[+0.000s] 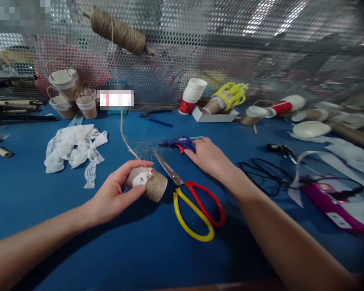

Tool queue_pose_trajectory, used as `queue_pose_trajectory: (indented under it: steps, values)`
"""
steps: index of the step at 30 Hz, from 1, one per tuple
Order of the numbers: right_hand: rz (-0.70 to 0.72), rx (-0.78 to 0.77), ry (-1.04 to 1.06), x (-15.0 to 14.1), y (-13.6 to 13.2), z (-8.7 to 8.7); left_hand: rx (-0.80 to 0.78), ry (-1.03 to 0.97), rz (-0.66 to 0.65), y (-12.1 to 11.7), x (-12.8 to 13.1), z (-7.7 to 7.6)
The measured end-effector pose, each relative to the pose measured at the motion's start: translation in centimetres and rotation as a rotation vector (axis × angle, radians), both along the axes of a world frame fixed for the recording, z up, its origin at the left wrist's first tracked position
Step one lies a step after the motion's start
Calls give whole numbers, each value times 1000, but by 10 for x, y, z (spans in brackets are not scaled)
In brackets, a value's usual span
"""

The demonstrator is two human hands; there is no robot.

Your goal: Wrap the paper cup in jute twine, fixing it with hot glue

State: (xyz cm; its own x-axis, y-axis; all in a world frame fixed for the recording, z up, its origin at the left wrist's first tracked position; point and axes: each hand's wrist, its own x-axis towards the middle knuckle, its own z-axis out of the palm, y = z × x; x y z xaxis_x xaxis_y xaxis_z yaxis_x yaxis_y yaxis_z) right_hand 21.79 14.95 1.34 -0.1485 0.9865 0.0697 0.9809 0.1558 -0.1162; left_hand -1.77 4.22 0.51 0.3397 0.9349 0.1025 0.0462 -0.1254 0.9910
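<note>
My left hand [118,190] is closed round a small paper cup [156,187], tilted on its side and partly wrapped in brown twine. From the cup a strand of twine [123,131] runs up to a spool [118,32] hung on the mesh. My right hand [206,158] grips the handle of a blue glue gun [180,143] with an orange-red trigger, its nozzle pointing left. Between the hands lie scissors [177,180] with one red and one yellow handle, blades slightly apart, their tip near the cup.
White lace [74,147] lies in a heap at left, before twine-handled cups [63,105]. At the back stand stacked paper cups [192,97], pliers [157,117] and a white box [215,116]. A black cable [261,173] and a purple power strip [327,202] lie at right.
</note>
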Motion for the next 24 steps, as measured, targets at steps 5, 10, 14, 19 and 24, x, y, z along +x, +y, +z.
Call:
queue_pose_trajectory:
  steps: [5,10,14,19,24]
  values:
    - [-38,-58,56,5,12,-17,85,98,-11,-4,-2,-1]
    - [-106,-24,219,2,2,-4,187,132,-9,-5,-2,-1]
    - [16,-57,747,5,-23,15,199,121,-8,-3,-2,-3]
    - [76,-290,944,5,-56,32,99,104,6,-1,-1,-5]
    - [160,-382,929,0,-73,31,38,98,46,4,1,-7]
